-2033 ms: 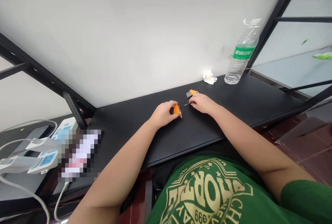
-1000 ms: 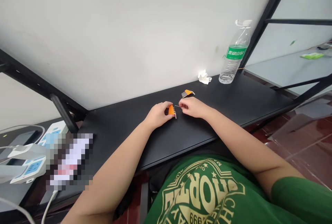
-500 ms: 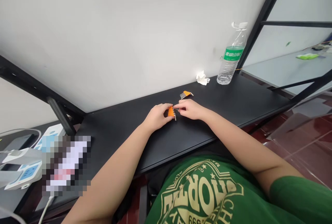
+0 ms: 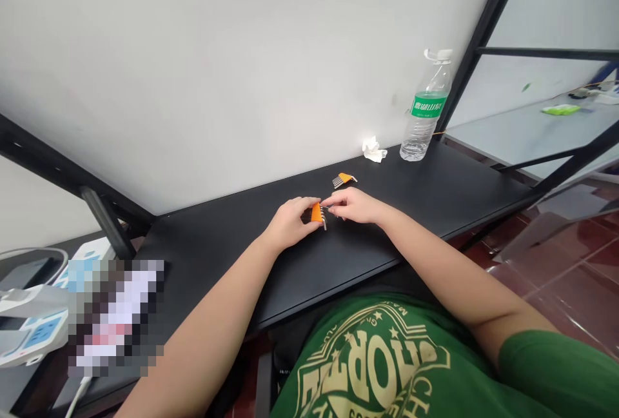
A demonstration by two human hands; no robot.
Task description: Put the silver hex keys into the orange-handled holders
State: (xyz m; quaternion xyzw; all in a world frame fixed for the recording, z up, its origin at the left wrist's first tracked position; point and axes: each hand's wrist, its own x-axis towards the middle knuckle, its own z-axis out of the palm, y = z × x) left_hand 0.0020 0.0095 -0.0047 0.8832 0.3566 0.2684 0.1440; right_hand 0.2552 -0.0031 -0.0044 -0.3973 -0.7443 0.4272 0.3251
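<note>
My left hand (image 4: 289,223) is closed around an orange hex key holder (image 4: 316,213), thumb on the near side and fingers on the far side. Several metal hex keys stick out of it, their bent ends toward the right. Just right of the holder, my right hand (image 4: 355,205) pinches a thin hex key (image 4: 331,209) at the holder's edge; the fingertips partly hide it. Whether that key is still seated in the holder, I cannot tell. Beyond my hands, a second orange hex key set (image 4: 345,179) lies on the black table.
Against the wall stand a crumpled tissue (image 4: 374,149) and a clear water bottle (image 4: 425,111). On the left are a blurred-out phone (image 4: 120,315) with a cable and a white power strip (image 4: 46,331). The black table (image 4: 309,282) ends just before my body.
The view has shifted slightly. My right hand sits a little farther right of the left one, and more metal shows under its fingers. My left hand keeps its hold on the holder.
</note>
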